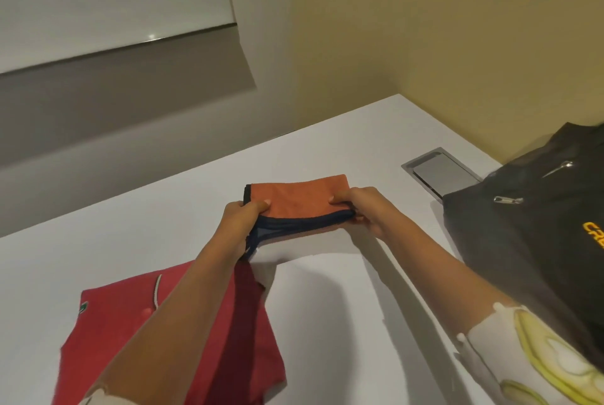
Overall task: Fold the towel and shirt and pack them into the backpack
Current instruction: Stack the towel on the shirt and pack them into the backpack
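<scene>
Arms reach forward, left hand (245,220) and right hand (364,208) each with grip clamped on folded towel (304,200). White counter (327,306), yellow wall (457,28).

White table (327,306): red shirt (111,332), black backpack (529,234).

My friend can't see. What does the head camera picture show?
A left hand and a right hand pinch a folded orange towel by its ends over a white table. A red shirt lies near left; a black backpack sits right.

White table (98,257) — inset metal flap (444,172)
</scene>
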`<control>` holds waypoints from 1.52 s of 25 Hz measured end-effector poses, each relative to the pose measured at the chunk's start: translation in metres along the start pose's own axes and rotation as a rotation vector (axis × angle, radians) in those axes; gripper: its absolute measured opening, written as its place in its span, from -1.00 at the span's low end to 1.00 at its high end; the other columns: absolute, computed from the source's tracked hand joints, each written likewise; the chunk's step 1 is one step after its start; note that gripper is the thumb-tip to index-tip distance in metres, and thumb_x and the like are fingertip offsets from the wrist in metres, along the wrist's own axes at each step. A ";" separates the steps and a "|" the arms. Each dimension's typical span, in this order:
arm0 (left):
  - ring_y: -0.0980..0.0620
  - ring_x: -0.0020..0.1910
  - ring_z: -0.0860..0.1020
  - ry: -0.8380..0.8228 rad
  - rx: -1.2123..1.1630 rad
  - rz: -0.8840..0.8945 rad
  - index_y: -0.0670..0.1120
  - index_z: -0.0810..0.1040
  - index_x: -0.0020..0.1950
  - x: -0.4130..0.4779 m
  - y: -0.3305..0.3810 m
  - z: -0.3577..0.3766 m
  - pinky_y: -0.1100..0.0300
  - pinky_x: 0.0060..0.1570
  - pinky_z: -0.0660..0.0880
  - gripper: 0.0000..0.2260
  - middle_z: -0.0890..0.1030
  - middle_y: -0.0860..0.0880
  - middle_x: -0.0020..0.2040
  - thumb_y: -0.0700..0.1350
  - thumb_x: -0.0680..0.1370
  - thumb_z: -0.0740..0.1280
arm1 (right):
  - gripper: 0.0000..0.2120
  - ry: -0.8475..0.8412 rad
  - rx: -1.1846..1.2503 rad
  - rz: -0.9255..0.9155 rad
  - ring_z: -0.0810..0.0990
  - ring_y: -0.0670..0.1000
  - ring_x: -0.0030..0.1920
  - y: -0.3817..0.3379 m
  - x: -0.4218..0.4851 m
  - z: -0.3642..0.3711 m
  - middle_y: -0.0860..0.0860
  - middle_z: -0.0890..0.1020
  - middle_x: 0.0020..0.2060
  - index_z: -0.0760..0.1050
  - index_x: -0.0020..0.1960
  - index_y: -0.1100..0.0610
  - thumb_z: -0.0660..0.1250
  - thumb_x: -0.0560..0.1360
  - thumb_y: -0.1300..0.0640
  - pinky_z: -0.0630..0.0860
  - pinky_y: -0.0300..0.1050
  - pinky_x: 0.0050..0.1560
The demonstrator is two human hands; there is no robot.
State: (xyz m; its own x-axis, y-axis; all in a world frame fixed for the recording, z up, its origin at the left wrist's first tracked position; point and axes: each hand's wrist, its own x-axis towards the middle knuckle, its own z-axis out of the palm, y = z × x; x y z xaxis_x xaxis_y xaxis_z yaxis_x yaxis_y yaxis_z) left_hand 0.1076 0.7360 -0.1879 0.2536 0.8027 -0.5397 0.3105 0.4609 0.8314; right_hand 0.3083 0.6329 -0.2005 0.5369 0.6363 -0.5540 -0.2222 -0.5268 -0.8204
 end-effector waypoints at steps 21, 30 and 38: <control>-0.07 -0.13 0.61 0.142 -0.069 -0.059 -0.23 0.54 0.12 -0.118 -0.129 -0.256 0.16 -0.23 0.51 -0.78 0.64 -0.16 -0.03 -0.16 0.54 0.41 | -0.78 -0.074 -0.149 -0.029 0.57 0.07 -0.24 0.073 -0.173 0.216 0.12 0.58 -0.23 0.48 -0.11 0.21 0.49 0.36 0.19 0.52 -0.11 -0.23; -0.13 -0.09 0.63 0.264 0.401 0.084 -0.07 0.53 -0.08 -0.110 -0.154 -0.252 -0.03 0.02 0.59 -0.73 0.63 -0.07 -0.08 0.10 0.46 0.46 | -0.69 0.058 -0.438 -0.107 0.52 0.02 -0.24 0.101 -0.166 0.224 0.08 0.55 -0.18 0.49 -0.04 0.24 0.51 0.38 0.08 0.37 -0.18 -0.37; -0.23 0.35 0.37 0.403 0.512 -0.102 -0.09 0.35 0.39 -0.105 -0.149 -0.276 -0.17 0.29 0.37 -0.17 0.42 -0.17 0.33 0.41 0.31 0.40 | -0.12 0.225 -0.641 -0.125 0.34 0.19 0.34 0.092 -0.163 0.205 0.11 0.43 0.28 0.30 0.40 0.13 0.48 0.27 -0.33 0.42 0.14 0.26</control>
State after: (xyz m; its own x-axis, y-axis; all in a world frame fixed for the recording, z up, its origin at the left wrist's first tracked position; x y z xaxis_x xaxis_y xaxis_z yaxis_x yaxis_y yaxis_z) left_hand -0.2177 0.6873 -0.2185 -0.1321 0.8890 -0.4383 0.7368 0.3839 0.5566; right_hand 0.0337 0.5964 -0.2144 0.6987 0.6180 -0.3605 0.3404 -0.7303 -0.5922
